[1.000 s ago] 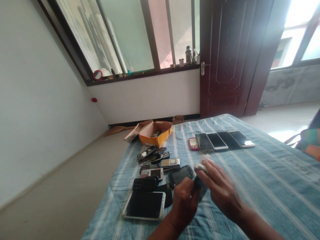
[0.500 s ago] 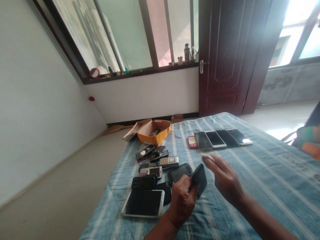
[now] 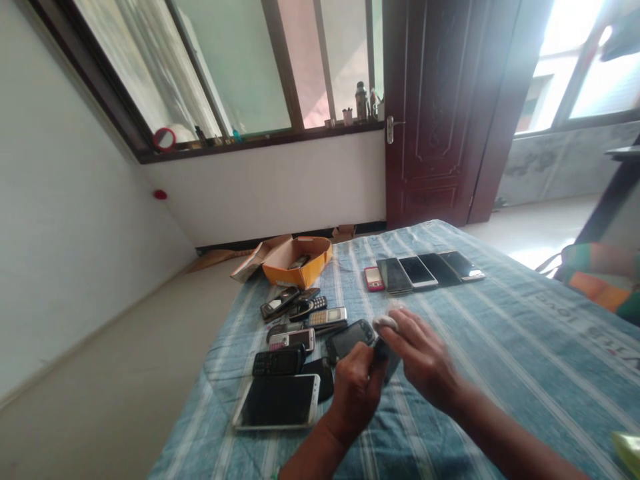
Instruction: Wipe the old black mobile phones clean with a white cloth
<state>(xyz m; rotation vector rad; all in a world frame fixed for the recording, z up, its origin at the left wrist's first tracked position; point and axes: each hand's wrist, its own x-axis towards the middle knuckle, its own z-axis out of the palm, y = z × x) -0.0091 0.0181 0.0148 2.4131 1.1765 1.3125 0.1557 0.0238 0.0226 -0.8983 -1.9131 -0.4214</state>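
head view: left hand (image 3: pixel 357 385) curled round dark phone (image 3: pixel 383 350), right hand (image 3: pixel 425 357) slanted alongside, clasping white wad (image 3: pixel 386 324)

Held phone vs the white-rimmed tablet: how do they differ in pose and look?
Pose: the held phone is tilted up in the left hand; the tablet lies flat on the striped cloth.
Look: the held phone shows dark and motion-blurred; the tablet shows sharper, with a white rim.
Shared: both show a dark surface.
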